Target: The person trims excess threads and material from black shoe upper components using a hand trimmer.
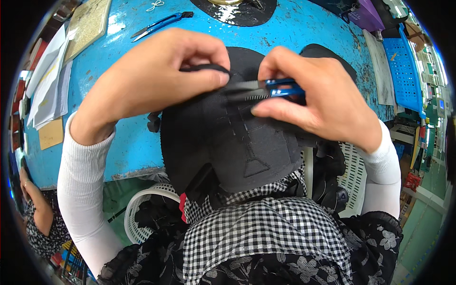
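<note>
Left grip (pixel 192 69): fingertips pinched together on the black fabric piece (pixel 199 142)
Right grip (pixel 306 90): closed around blue-handled snips (pixel 284 92)
Desk (pixel 135 142): hard, scuffed blue
Black fabric piece: matte, rounded, stitched, overhanging the desk's near edge
Purple casing (pixel 366 13): pale lettering, too small to read
Blue-handled snips: metal blades, blurred, over the fabric

Two blue snips (pixel 287 92), two white baskets (pixel 352 179), one blue basket (pixel 403 71) show.

The fabric piece (pixel 204 137) lies before us, with our left hand (pixel 161 71) at its left and our right hand (pixel 327 90), holding snips (pixel 289 91), at its right. Behind, left on the table (pixel 135 147), lie other snips (pixel 162 23); farther left, papers (pixel 50 80); far right, a basket (pixel 403 76).
</note>
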A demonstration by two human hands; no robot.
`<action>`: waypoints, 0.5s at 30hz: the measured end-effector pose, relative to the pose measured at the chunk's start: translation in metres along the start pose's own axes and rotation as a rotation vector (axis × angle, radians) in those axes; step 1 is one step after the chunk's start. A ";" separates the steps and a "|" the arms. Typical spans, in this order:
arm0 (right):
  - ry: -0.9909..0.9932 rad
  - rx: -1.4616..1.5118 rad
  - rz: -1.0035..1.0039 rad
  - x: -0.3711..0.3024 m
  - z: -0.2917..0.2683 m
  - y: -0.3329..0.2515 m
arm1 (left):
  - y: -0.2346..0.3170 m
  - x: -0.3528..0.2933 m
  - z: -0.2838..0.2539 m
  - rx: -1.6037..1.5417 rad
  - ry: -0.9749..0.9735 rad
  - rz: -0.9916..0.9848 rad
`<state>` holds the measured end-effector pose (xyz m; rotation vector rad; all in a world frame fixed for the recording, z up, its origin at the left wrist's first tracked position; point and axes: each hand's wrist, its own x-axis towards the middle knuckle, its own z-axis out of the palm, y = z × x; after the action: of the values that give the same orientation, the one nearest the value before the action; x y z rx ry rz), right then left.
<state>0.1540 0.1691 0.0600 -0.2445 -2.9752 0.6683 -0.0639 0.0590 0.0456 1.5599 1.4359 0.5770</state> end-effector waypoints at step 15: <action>0.108 -0.595 -0.193 -0.009 0.045 -0.070 | 0.002 -0.043 -0.042 -0.058 0.606 0.005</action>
<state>0.1481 0.0861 0.0495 -0.0222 -2.9543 -0.2534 -0.1066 0.0310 0.0778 1.4008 1.8330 1.1521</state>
